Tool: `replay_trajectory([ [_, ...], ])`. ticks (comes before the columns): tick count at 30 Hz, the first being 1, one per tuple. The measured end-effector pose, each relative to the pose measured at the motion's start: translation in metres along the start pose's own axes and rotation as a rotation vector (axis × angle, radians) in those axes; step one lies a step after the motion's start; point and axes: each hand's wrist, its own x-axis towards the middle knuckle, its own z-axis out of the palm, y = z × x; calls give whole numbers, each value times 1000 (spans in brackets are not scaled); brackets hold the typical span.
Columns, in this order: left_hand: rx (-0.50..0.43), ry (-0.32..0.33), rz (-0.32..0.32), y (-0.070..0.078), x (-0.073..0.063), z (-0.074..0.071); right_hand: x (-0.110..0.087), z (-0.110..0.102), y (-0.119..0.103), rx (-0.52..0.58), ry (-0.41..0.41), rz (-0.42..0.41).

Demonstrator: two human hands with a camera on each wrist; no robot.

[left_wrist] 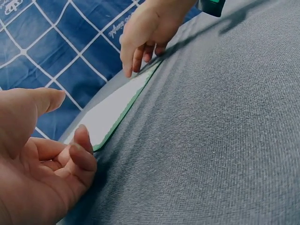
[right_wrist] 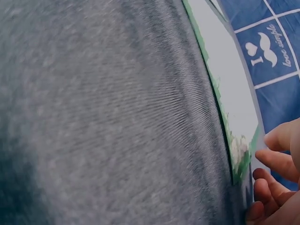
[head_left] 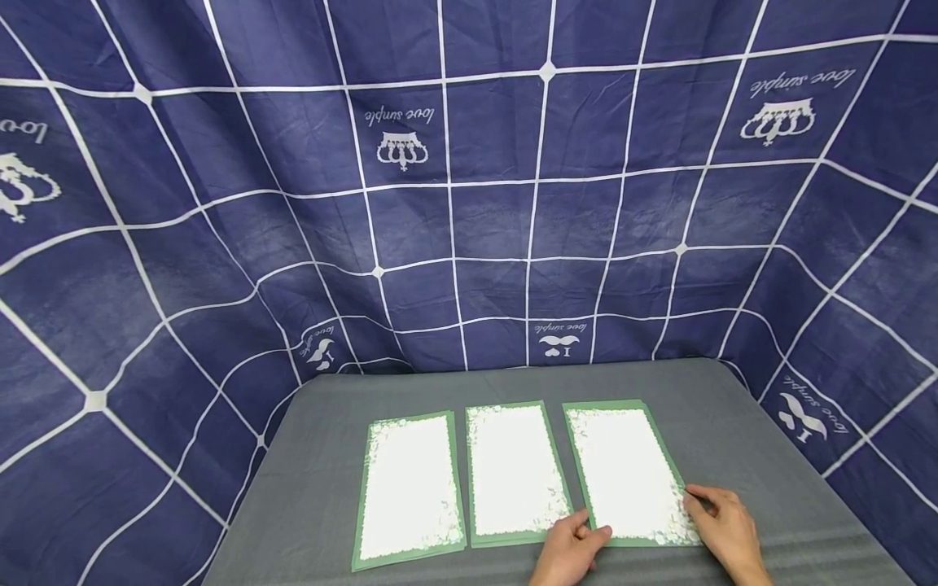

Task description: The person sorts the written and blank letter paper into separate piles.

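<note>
Three sheets of paper with green borders and white, floral-edged middles lie side by side on a grey cloth. At the lower left corner of the right sheet [head_left: 628, 472] is my left hand [head_left: 567, 551], its fingers loosely bent by the edge. My right hand [head_left: 727, 525] is at that sheet's right edge, thumb and fingers apart in the right wrist view. The middle sheet [head_left: 515, 472] lies just left of my left hand, and the left sheet [head_left: 410, 488] is farther off. In the left wrist view, the left thumb stands away from the curled fingers.
The grey cloth [head_left: 308, 496] covers the table and wrinkles along its front. A dark blue curtain [head_left: 491, 220] with white grid lines and printed words hangs behind the table and round both sides.
</note>
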Motion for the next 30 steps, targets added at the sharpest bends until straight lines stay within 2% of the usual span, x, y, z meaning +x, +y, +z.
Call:
replay_trajectory([
  [4, -61, -1, 11, 2, -2, -8, 2, 2, -8, 20, -14, 20],
  [7, -126, 13, 36, 5, -2, -21, 3, 6, -17, 43, -32, 8],
  [12, -135, 105, 91, 12, -3, -43, 3, 16, -34, 80, -6, -83],
  [17, -27, 221, 117, 13, -7, -64, 4, 28, -53, 134, -42, -116],
  [25, 244, 485, 185, 3, -13, -104, -1, 53, -84, 199, -85, -177],
  [27, 323, 525, 186, 0, -15, -113, -3, 59, -93, 208, -110, -177],
  [30, 427, 547, 176, -4, -16, -124, -5, 68, -104, 223, -153, -184],
])
